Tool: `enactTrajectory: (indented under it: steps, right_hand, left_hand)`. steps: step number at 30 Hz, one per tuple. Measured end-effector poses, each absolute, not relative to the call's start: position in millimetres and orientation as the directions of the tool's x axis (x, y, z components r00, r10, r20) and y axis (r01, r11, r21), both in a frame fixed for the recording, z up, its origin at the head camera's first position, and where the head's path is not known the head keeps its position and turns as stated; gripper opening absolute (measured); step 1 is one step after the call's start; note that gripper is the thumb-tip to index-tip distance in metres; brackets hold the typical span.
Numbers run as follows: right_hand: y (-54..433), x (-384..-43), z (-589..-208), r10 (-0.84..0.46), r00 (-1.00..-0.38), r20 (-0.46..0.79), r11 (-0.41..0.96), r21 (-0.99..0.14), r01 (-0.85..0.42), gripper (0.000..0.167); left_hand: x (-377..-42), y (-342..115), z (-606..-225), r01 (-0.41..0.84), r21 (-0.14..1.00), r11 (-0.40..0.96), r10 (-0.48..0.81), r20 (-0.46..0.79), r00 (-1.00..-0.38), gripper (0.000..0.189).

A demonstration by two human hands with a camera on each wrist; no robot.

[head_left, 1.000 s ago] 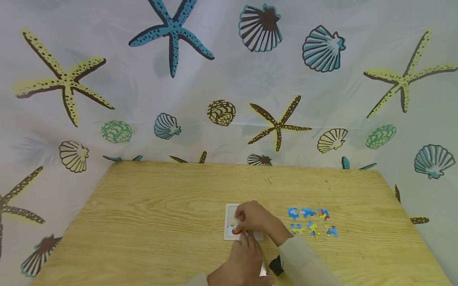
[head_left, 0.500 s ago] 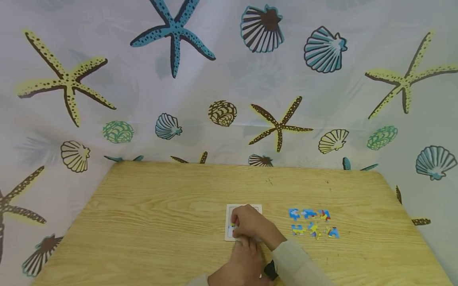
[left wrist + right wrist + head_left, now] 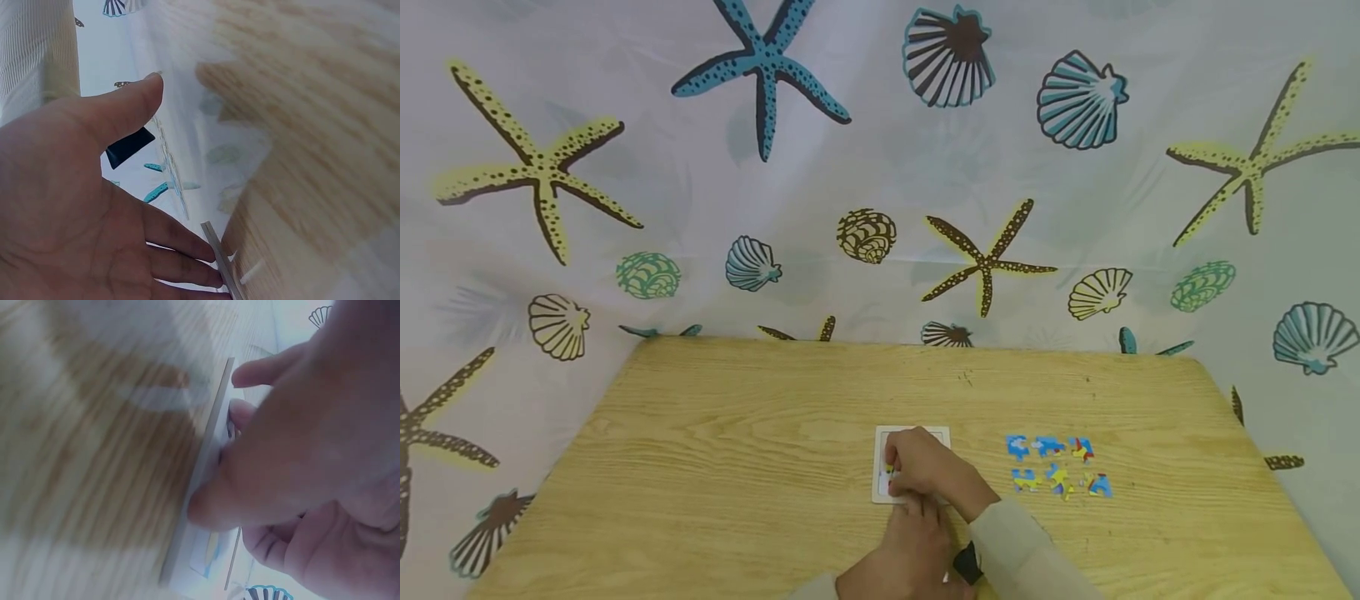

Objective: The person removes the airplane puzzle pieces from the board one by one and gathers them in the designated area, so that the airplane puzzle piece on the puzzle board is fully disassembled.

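A small white-framed jigsaw board (image 3: 942,433) lies on the table, with a few coloured pieces showing at its left side. Over it bends my right hand (image 3: 934,468), thumb and fingers curled down at a puzzle piece (image 3: 891,486) that is mostly hidden beneath them. In the right wrist view the thumb (image 3: 209,509) lies at the board's near edge, with other fingertips farther along. My left hand (image 3: 916,537) has straight fingers whose tips touch the board's near edge. The left wrist view shows that palm facing sideways, thumb held apart.
Several loose blue, yellow and red puzzle pieces (image 3: 1051,447) lie in two rows right of the board. The wooden table (image 3: 737,467) ends at a curtain (image 3: 820,167) printed with shells and starfish. A black band (image 3: 967,564) shows by the right sleeve.
My right hand has shifted slightly left and down over the board, covering the red piece more. The left hand stays at the near edge. Little differs over the last half second.
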State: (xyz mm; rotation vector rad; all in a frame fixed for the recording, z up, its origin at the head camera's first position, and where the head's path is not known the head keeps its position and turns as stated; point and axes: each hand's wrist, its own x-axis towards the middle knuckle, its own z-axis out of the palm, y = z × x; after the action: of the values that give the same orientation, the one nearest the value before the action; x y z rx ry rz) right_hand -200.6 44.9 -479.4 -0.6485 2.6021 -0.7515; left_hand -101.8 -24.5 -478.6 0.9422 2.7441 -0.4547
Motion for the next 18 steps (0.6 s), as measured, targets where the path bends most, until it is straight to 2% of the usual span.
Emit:
enactTrajectory:
  steps: [8, 18]
  right_hand:
    - [47.5, -202.4, -473.9, -0.522, -0.832, -0.190, 0.735, -0.595, -0.325, 0.016]
    - [54.0, -203.5, -470.3, -0.600, -0.788, -0.140, 0.644, -0.669, -0.371, 0.006]
  left_hand:
    - [-101.8, -25.4, -477.4, 0.599, -0.196, 0.776, 0.546, -0.266, -0.794, 0.108]
    - [-103.7, -26.4, -476.7, 0.613, -0.223, 0.758, 0.541, -0.309, -0.782, 0.108]
